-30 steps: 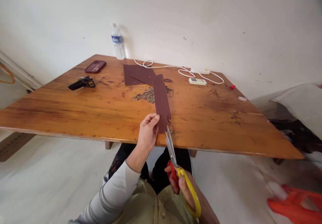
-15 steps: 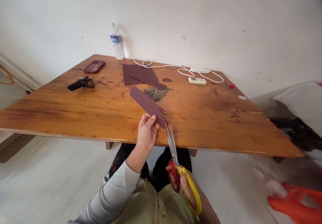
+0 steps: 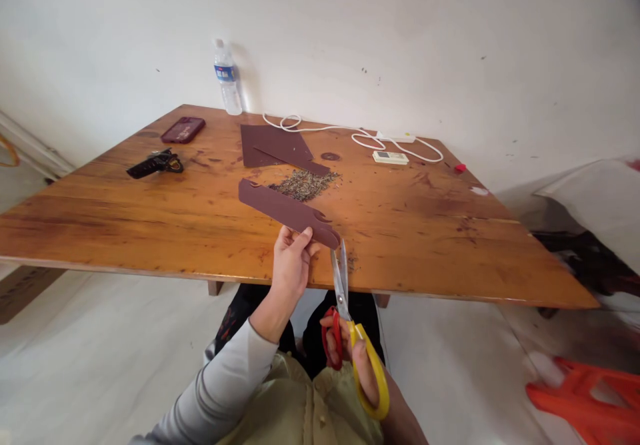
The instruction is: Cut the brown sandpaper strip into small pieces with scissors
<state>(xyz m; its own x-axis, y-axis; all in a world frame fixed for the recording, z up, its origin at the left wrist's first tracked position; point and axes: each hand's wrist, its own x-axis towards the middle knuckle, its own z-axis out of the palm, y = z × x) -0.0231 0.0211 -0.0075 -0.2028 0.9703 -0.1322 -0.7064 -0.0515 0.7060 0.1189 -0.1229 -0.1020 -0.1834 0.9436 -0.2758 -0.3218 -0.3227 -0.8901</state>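
Note:
My left hand [image 3: 291, 262] pinches a long brown paper strip [image 3: 280, 209] near its right end, holding it almost level over the near edge of the wooden table [image 3: 150, 218]. The strip's ends have wavy notches cut into them. My right hand [image 3: 357, 358] grips scissors [image 3: 350, 328] with one red and one yellow handle. Their blades are slightly apart and point up at the strip's right end, just short of it.
Farther back on the table lie a brown paper sheet [image 3: 270, 145], a pile of small clippings [image 3: 305, 184], a dark red phone [image 3: 183, 129], a black tool [image 3: 150, 164], a water bottle [image 3: 226, 77], a white cable [image 3: 350, 135] and power strip. An orange stool [image 3: 590, 398] sits on the floor at right.
My left hand has turned the strip from pointing away from me to lying nearly level, pointing left. The scissors have come off the strip's end and shifted slightly left.

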